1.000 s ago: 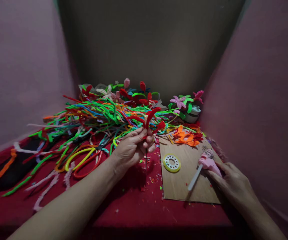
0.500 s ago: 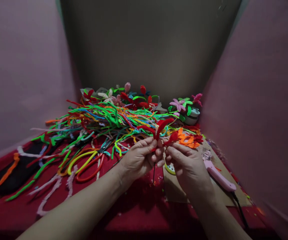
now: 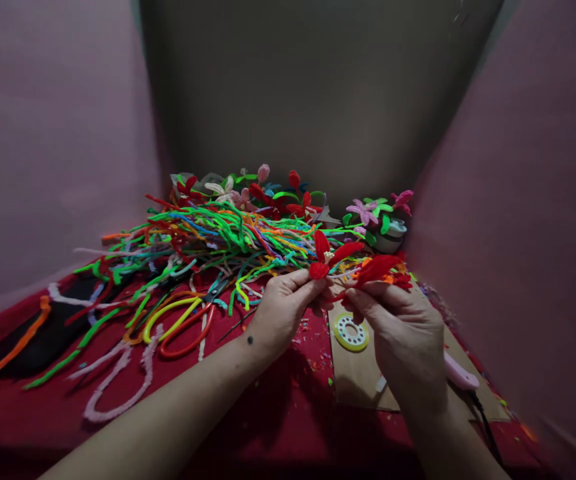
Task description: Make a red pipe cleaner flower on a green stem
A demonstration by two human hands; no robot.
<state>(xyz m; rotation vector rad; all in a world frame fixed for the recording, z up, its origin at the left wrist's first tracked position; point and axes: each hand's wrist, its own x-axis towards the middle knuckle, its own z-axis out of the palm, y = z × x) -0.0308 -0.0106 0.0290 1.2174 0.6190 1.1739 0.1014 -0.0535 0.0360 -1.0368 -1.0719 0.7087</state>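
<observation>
My left hand (image 3: 291,300) is closed on the base of a red pipe-cleaner flower (image 3: 343,253), whose petals fan out above the fingers around pale stamens. A thin dark stem runs down and left from behind that hand. Between the thumb and fingers of my right hand (image 3: 401,327) is a red pipe-cleaner petal (image 3: 381,268), held close to the flower's right side. Its narrow end points toward my left fingertips; whether it touches the flower is hard to make out.
A heap of coloured pipe cleaners (image 3: 228,230) lies behind my hands. Scissors (image 3: 203,307) with yellow and red handles rest at left. A yellow tape roll (image 3: 352,331) sits on a cardboard sheet (image 3: 358,380), near a pink corded tool (image 3: 461,372). Finished flowers (image 3: 363,212) stand at the back.
The flower has turned and tilted, so its stem now slants to the left. My right hand has moved slightly right and down, and its petal shows more fully. The view has shifted a little.
</observation>
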